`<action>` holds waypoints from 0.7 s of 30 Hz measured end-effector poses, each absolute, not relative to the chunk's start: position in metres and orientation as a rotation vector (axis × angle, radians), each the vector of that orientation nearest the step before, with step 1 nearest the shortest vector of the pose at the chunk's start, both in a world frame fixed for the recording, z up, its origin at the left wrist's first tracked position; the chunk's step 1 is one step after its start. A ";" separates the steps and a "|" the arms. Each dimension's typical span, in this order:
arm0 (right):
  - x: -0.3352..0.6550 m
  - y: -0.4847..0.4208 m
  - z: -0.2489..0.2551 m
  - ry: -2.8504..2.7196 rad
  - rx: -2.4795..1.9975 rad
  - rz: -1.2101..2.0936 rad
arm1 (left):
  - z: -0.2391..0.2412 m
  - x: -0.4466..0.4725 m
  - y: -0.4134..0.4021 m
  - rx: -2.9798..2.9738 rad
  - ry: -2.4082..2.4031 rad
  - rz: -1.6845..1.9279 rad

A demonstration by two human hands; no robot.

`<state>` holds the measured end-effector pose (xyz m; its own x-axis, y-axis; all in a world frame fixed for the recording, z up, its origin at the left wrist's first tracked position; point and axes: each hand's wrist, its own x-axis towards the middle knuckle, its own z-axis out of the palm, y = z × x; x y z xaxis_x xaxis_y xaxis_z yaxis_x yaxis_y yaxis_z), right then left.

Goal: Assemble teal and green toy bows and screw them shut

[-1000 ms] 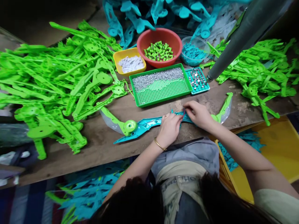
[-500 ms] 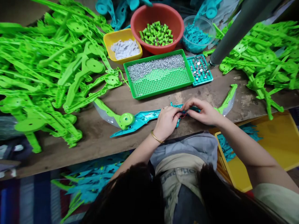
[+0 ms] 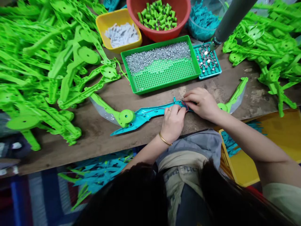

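Observation:
A long teal plastic toy part (image 3: 143,115) lies across the wooden bench, with green hub pieces (image 3: 126,116) and clear blades at both ends. My left hand (image 3: 172,122) rests curled on the part's middle, fingers pressed together on it. My right hand (image 3: 202,102) sits just to its right, fingertips pinching thin red and blue wires (image 3: 184,105) at the part's centre.
A green tray (image 3: 190,51) of small screws, a teal tray (image 3: 217,70) of metal discs, a yellow tub (image 3: 105,22), a red bowl (image 3: 185,15) of green pieces. Heaps of green parts (image 3: 47,62) left and right. A grey pole (image 3: 229,18) slants down. A yellow crate (image 3: 277,131) at right.
The view has tilted down, so everything sits higher in the picture. My hands stay together at the part's centre; the left has slid slightly right along it.

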<state>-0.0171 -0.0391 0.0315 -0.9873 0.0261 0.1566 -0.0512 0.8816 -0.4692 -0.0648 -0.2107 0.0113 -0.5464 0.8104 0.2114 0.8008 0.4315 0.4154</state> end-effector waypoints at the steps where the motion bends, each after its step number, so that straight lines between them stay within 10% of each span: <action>1: -0.016 -0.039 0.031 -2.901 0.032 0.698 | 0.011 -0.065 -0.211 1.500 2.651 0.739; 21: -0.022 -0.038 0.045 -3.023 0.278 0.455 | 0.005 -0.063 -0.212 1.545 2.671 0.739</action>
